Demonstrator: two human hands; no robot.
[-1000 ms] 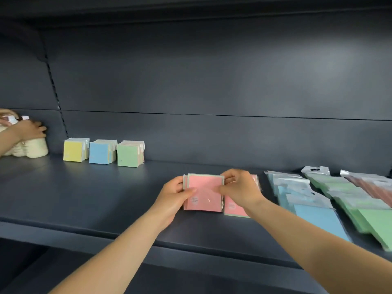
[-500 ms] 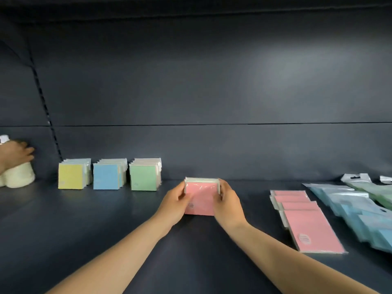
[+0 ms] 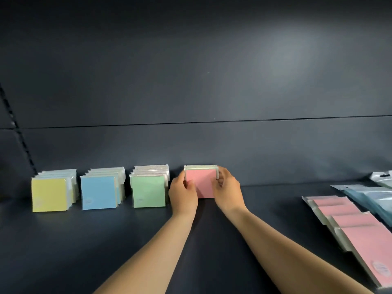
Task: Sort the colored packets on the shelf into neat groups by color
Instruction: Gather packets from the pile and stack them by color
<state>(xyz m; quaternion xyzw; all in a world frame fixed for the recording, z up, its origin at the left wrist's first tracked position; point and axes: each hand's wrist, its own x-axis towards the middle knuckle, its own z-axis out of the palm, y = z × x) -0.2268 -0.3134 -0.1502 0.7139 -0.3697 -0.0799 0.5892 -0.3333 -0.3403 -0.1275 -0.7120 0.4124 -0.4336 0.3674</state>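
A stack of small pink packets [image 3: 202, 181] stands upright on the dark shelf [image 3: 63, 251], close to the back wall. My left hand [image 3: 183, 193] grips its left edge and my right hand [image 3: 228, 190] grips its right edge. To its left stand three upright stacks in a row: green packets [image 3: 148, 190], blue packets [image 3: 99, 193] and yellow packets [image 3: 49, 194]. The pink stack sits just right of the green one.
Larger flat pink packets [image 3: 356, 234] lie overlapped at the right, with larger blue packets [image 3: 369, 198] behind them and a pale packet [image 3: 382, 178] at the far right edge. A slotted upright [image 3: 16, 132] runs down the back wall at the left.
Both hands carried the pink stack from the front middle of the shelf back and left, to a spot beside the green stack. The view shifted left; another person's hand left the frame.
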